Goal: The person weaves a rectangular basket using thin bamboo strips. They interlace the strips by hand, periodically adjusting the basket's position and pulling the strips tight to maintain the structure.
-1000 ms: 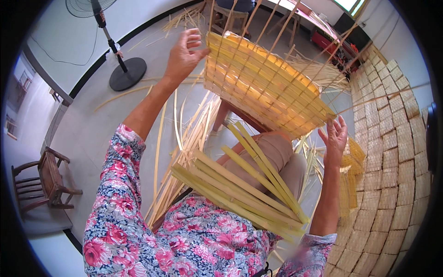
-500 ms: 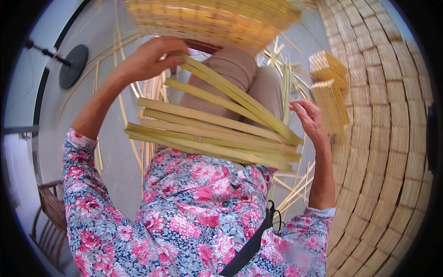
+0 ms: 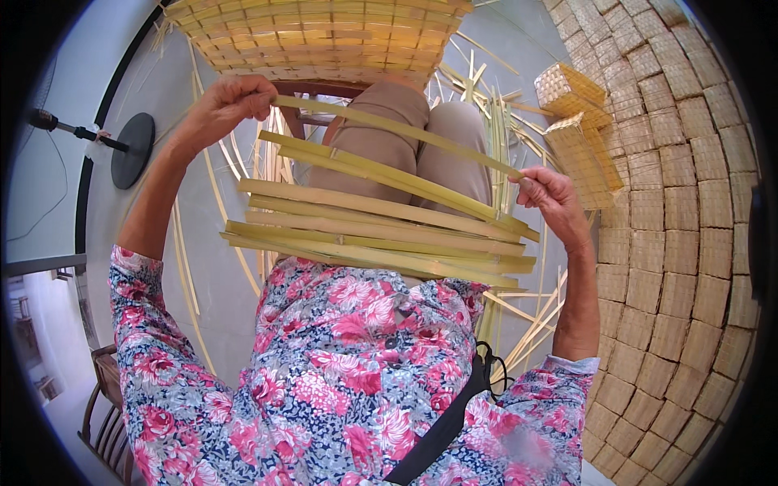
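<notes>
A single greenish bamboo strip (image 3: 397, 130) is stretched between my two hands above my knees. My left hand (image 3: 237, 99) pinches its left end, and my right hand (image 3: 551, 201) pinches its right end between thumb and fingers. Across my lap lie several more flat bamboo strips (image 3: 365, 206), green and pale tan, roughly side by side. Just beyond my knees stands a woven yellow bamboo basket (image 3: 316, 36), partly cut off by the top edge.
Small woven boxes (image 3: 571, 93) sit to the right, beside a large stack of woven pieces (image 3: 648, 243). Loose strips (image 3: 182, 251) litter the grey floor. A round black stand base (image 3: 134, 150) is at the left, with a wooden chair (image 3: 105, 405) lower down.
My right hand, previously free, now grips the strip's right end. That strip has been lifted away from the others and straightened. The basket appears further left and more fully in view.
</notes>
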`<control>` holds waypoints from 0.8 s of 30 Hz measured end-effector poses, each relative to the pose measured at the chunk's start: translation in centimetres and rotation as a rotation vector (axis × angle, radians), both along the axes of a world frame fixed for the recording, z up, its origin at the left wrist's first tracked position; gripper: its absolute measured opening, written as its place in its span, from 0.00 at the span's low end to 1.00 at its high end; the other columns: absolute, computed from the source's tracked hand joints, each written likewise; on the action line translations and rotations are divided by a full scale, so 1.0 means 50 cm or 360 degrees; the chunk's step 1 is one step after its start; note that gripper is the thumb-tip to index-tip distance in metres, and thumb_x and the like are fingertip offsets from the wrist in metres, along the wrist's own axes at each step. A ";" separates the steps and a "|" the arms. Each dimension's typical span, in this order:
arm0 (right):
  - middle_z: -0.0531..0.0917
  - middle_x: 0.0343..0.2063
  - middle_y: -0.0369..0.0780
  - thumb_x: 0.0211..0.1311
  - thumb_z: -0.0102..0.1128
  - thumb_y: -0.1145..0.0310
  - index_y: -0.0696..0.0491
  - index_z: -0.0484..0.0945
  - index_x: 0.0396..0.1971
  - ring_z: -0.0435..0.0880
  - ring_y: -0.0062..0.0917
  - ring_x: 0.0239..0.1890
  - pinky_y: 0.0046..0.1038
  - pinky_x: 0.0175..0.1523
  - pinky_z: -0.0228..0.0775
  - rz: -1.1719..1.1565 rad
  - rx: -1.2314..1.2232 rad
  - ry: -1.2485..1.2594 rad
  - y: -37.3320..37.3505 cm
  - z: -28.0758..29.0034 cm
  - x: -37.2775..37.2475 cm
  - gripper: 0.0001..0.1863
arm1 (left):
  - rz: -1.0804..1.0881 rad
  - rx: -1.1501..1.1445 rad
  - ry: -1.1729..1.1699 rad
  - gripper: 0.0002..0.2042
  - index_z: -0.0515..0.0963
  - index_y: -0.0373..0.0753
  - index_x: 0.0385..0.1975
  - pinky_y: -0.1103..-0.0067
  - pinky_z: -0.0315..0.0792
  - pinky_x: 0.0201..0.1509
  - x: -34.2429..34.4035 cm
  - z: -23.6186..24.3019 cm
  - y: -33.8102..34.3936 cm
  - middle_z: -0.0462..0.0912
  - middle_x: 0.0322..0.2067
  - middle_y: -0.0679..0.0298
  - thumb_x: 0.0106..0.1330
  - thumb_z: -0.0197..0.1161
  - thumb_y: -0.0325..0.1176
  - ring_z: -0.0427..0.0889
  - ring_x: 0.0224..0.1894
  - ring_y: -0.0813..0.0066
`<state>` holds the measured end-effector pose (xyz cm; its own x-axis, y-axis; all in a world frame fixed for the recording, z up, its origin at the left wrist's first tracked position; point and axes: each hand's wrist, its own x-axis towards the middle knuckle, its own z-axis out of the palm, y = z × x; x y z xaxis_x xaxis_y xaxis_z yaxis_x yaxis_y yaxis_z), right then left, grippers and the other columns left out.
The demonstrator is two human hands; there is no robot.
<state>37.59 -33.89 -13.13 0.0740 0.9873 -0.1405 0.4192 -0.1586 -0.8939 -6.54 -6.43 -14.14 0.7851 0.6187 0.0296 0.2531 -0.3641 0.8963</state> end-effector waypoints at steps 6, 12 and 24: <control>0.80 0.18 0.32 0.69 0.55 0.70 0.56 0.81 0.34 0.70 0.10 0.19 0.17 0.25 0.63 -0.0082 -0.0001 -0.0377 0.014 0.026 -0.018 0.08 | 0.0111 0.0104 -0.0201 0.10 0.80 0.34 0.37 0.85 0.74 0.38 -0.027 0.019 0.016 0.80 0.27 0.69 0.71 0.60 0.36 0.77 0.30 0.85; 0.83 0.22 0.36 0.70 0.52 0.70 0.59 0.80 0.36 0.76 0.13 0.21 0.18 0.27 0.69 -0.0034 -0.0012 -0.0316 0.010 0.006 -0.018 0.10 | 0.0179 -0.0035 -0.0167 0.10 0.80 0.35 0.37 0.87 0.75 0.37 -0.065 0.034 -0.009 0.81 0.26 0.69 0.72 0.58 0.36 0.79 0.30 0.86; 0.83 0.36 0.45 0.75 0.46 0.67 0.57 0.69 0.49 0.82 0.24 0.34 0.24 0.41 0.75 -0.0721 0.1340 0.0005 0.130 0.063 -0.104 0.11 | 0.1225 0.0775 -0.0324 0.28 0.68 0.36 0.62 0.75 0.72 0.61 -0.068 0.216 0.122 0.76 0.57 0.53 0.66 0.66 0.41 0.76 0.58 0.64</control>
